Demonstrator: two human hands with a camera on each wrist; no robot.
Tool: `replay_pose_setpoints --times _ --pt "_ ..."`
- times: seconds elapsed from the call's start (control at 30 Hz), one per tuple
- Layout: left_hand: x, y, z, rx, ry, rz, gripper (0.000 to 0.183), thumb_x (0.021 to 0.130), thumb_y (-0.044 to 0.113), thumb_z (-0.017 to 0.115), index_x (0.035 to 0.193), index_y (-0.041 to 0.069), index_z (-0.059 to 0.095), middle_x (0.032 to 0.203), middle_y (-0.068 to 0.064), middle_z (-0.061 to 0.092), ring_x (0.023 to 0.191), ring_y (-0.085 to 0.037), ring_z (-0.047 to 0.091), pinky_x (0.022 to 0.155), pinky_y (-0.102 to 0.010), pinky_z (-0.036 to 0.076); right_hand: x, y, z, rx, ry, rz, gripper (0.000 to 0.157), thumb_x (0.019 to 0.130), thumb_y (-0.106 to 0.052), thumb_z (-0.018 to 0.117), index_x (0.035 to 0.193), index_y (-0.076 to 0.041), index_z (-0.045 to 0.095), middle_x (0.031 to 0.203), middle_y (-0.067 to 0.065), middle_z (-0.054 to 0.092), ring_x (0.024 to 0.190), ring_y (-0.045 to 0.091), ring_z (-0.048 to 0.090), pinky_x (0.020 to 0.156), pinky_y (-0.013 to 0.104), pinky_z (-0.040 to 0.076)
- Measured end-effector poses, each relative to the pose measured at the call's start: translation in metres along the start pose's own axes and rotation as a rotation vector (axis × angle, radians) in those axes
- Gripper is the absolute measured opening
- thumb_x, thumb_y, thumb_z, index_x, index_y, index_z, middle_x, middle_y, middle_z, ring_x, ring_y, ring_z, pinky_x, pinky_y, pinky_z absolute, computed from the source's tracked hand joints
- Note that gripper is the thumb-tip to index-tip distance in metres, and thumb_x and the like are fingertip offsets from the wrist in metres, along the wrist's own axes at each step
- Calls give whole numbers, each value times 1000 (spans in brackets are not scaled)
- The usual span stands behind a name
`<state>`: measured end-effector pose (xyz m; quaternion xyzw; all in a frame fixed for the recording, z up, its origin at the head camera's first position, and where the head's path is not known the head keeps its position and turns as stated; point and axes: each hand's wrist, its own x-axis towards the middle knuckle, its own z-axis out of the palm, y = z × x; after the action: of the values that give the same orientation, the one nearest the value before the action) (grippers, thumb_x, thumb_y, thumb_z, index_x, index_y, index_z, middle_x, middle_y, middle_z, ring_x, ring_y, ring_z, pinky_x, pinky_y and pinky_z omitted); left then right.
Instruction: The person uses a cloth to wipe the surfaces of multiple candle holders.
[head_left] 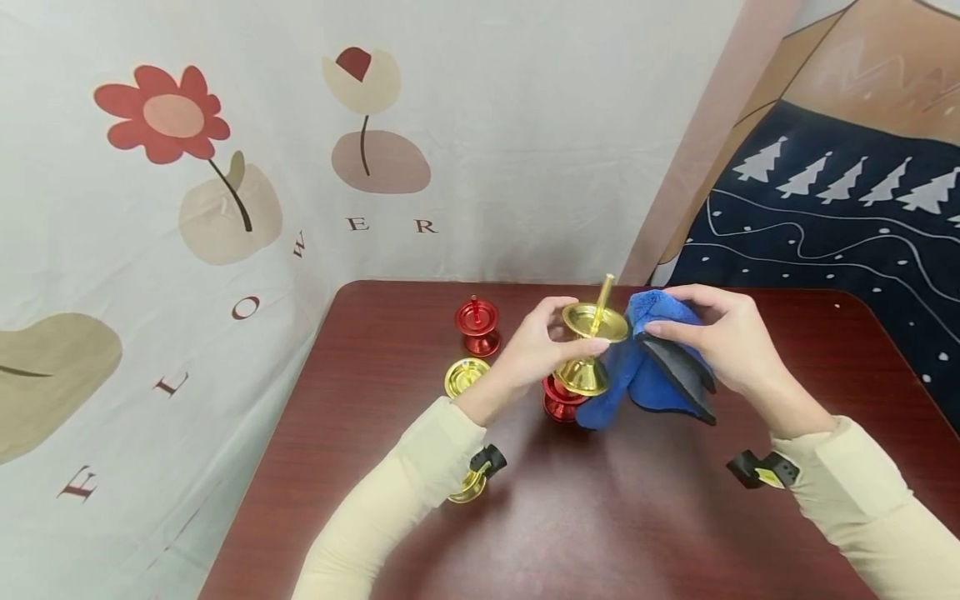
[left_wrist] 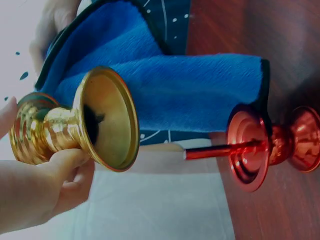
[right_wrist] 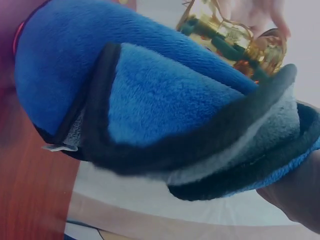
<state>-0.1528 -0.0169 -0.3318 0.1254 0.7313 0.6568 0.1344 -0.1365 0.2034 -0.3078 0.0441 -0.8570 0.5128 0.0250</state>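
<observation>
My left hand (head_left: 528, 346) grips a gold candle holder (head_left: 585, 377) by its waist, above the table, its thin stem pointing up. In the left wrist view, the hollow base of this gold candle holder (left_wrist: 112, 122) shows. My right hand (head_left: 738, 337) pinches a blue cloth (head_left: 663, 387) with black edging between thumb and fingers, right beside the gold holder. The cloth (right_wrist: 165, 95) hangs in folds and fills most of the right wrist view. Below the held piece stands a red candle holder (head_left: 561, 407), partly hidden; in the left wrist view its red stem (left_wrist: 220, 150) shows.
Another red candle holder (head_left: 480, 342) stands upright near the back of the dark red table (head_left: 600, 525). Two gold candle holders, a farther one (head_left: 461, 372) and a nearer one (head_left: 468, 492), are partly covered by my left arm. A printed curtain (head_left: 525, 167) hangs behind.
</observation>
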Motion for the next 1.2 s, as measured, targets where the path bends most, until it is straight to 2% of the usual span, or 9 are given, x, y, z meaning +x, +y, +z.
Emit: replay_pose_setpoints --times 0.17,0.37,0.47,0.63,0.8,1.0,1.2 --pt "5 2 -6 -101 53 -83 60 80 13 70 129 -2 40 110 -13 56 93 -18 56 76 -28 49 -4 2 0 28 -2 20 45 77 -28 73 114 -6 61 96 -7 64 81 14 59 68 21 51" --pt "10 0 0 -280 68 -147 53 83 9 66 126 -6 39 99 -12 58 74 -12 55 69 -25 47 -6 6 11 91 -43 5 43 78 -23 73 115 -4 60 99 -5 63 83 14 59 69 22 51" --pt "11 0 3 -297 76 -163 46 83 10 67 120 -6 45 92 -10 60 70 -11 54 66 -23 46 -6 7 15 103 -42 -10 42 78 -22 73 115 -5 61 98 -5 64 83 14 59 69 22 51" --pt "10 -1 4 -336 89 -194 33 82 11 68 107 -6 55 91 -10 62 74 -14 57 70 -26 50 -6 9 19 123 -19 -32 40 78 -19 73 113 -3 61 95 -5 64 80 13 59 67 21 51" --pt "8 -2 5 -293 19 -154 31 82 4 66 107 -10 55 96 -15 61 76 -16 59 71 -28 52 -6 11 24 137 -28 -21 41 79 -20 73 113 -1 60 97 -2 63 81 14 59 68 21 51" --pt "4 -3 1 -220 -103 -118 45 77 -7 66 119 -9 47 112 -16 55 100 -20 56 84 -29 48 -6 13 26 134 -36 -10 44 78 -21 73 114 0 60 99 1 63 82 14 60 70 21 51" --pt "2 -3 -4 -58 -188 -90 60 73 -6 71 126 -3 44 116 -14 53 105 -21 52 90 -26 43 -8 13 25 138 -46 -26 42 78 -20 73 114 0 61 99 0 64 84 14 59 71 21 51"
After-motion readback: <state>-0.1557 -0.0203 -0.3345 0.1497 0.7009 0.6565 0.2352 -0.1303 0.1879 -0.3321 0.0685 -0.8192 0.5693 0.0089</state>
